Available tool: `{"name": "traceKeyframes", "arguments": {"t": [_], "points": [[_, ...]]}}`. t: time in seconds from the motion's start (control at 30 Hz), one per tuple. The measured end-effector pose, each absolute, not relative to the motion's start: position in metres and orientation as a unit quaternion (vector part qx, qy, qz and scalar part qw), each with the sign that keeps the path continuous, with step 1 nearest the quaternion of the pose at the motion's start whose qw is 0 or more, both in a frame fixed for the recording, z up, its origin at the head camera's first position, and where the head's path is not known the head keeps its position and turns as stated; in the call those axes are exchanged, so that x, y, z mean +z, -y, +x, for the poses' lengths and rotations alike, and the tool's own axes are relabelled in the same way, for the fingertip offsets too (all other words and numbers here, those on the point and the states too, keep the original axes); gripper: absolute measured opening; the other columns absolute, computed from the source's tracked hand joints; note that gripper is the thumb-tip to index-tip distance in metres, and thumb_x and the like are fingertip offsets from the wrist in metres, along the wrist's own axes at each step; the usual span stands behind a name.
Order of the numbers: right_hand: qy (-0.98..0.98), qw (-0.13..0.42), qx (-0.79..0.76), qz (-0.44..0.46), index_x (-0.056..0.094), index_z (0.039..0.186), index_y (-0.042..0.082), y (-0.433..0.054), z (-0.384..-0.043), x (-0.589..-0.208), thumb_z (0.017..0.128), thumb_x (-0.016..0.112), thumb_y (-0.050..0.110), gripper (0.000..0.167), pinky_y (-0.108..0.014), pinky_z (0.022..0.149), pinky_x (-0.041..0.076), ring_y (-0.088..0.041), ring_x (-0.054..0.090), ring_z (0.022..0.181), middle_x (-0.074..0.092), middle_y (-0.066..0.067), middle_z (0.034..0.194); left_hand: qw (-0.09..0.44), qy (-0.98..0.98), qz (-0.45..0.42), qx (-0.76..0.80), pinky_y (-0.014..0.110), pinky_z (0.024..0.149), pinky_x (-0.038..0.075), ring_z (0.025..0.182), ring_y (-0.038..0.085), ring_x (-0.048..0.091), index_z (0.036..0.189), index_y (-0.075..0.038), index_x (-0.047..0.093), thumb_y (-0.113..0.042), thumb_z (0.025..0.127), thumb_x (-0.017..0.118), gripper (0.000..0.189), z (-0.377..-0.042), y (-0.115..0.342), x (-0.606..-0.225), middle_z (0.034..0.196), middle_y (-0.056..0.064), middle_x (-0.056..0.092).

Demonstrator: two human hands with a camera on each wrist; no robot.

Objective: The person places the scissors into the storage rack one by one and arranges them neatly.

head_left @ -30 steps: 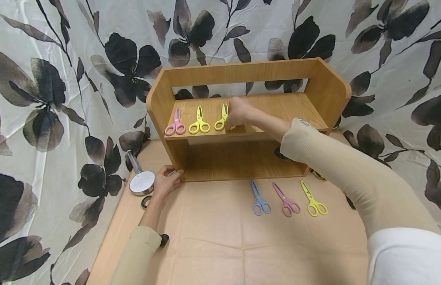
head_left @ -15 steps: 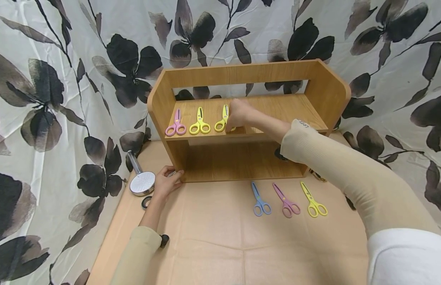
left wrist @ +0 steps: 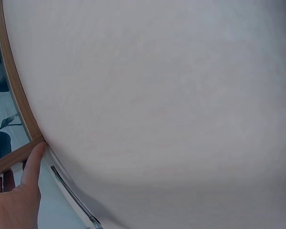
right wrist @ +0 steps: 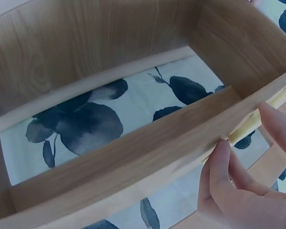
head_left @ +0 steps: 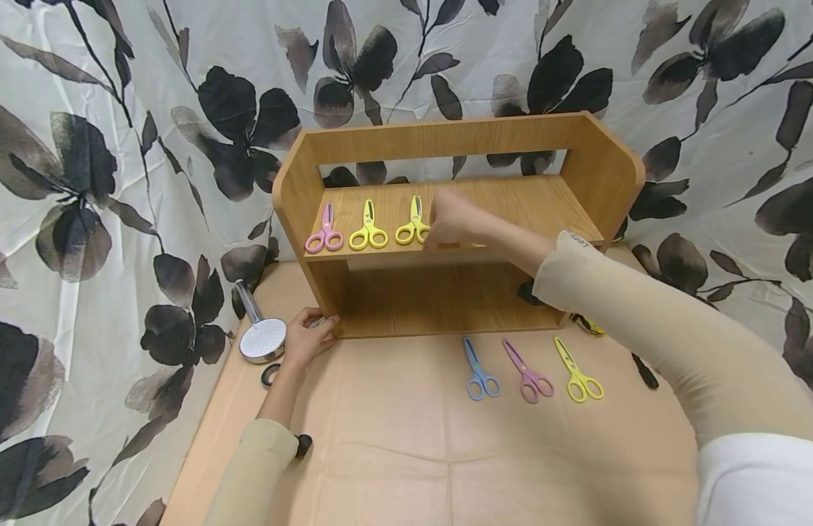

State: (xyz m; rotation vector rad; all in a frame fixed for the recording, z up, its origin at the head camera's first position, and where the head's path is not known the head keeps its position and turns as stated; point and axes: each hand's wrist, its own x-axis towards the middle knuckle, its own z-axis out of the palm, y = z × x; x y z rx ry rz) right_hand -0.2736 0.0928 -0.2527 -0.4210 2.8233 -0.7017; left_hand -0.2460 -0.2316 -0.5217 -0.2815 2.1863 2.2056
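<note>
Yellow scissors (head_left: 415,219): rightmost on wooden shelf (head_left: 524,201), upper tier, front edge; a knuckle's knock could drop them. Right hand (head_left: 455,219): beside, fingers seemingly parted. Left hand (head_left: 306,337): fingers pinching lower shelf corner.

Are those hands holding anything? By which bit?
The left hand holds the wooden shelf by its lower left corner. The right hand is beside yellow scissors; whether it grips them can't be told.
</note>
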Motion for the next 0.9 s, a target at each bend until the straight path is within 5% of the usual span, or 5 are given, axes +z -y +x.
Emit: {"name": "traceKeyframes", "arguments": {"t": [0.1,0.2,0.33,0.6,0.9], "points": [[-0.955,0.079,-0.237,-0.157,0.045,0.060,0.011,-0.104,-0.263,-0.258,0.077,0.080,0.006,0.040,-0.025,0.050,0.022,-0.011,0.030,0.055,0.033,0.004,0.057,0.012,-0.704,-0.090,0.705,0.052,0.099,0.060,0.113,0.028,0.068,0.124,-0.002,0.059,-0.008,0.095,0.073,0.032,-0.246,0.230,-0.521,0.131,0.009,0.059],[-0.956,0.042,-0.229,-0.176,0.062,0.080,0.000,-0.116,-0.248,-0.266,0.079,0.082,0.008,0.021,-0.030,0.061,0.043,-0.018,0.048,0.070,0.054,-0.006,0.074,0.013,-0.702,-0.091,0.706,0.053,0.100,0.060,0.114,0.029,0.068,0.123,-0.002,0.059,-0.007,0.095,0.072,0.032,-0.246,0.229,-0.520,0.131,0.010,0.059],[-0.944,0.032,-0.265,-0.193,0.065,0.119,-0.009,-0.130,-0.224,-0.282,0.083,0.084,0.010,0.045,-0.046,0.095,0.055,-0.030,0.060,0.102,0.066,-0.020,0.111,0.012,-0.704,-0.092,0.704,0.053,0.101,0.059,0.114,0.027,0.069,0.124,-0.003,0.059,-0.008,0.095,0.073,0.032,-0.245,0.229,-0.518,0.133,0.013,0.059],[-0.905,0.052,-0.379,-0.188,0.068,0.118,0.000,-0.161,-0.190,-0.350,0.084,0.085,0.008,0.040,-0.038,0.091,0.058,-0.026,0.066,0.101,0.070,-0.013,0.109,0.014,-0.697,-0.099,0.710,0.056,0.103,0.057,0.112,0.023,0.069,0.127,0.000,0.057,-0.007,0.096,0.072,0.035,-0.246,0.227,-0.519,0.129,0.011,0.060],[-0.863,0.075,-0.481,-0.134,0.063,0.128,-0.002,-0.196,-0.169,-0.427,0.088,0.082,0.012,0.046,-0.035,0.097,0.060,-0.031,0.066,0.111,0.068,-0.017,0.121,0.036,-0.703,-0.109,0.702,0.059,0.109,0.052,0.124,0.038,0.062,0.132,0.004,0.054,-0.006,0.097,0.071,0.040,-0.237,0.218,-0.498,0.139,0.014,0.055]]}}
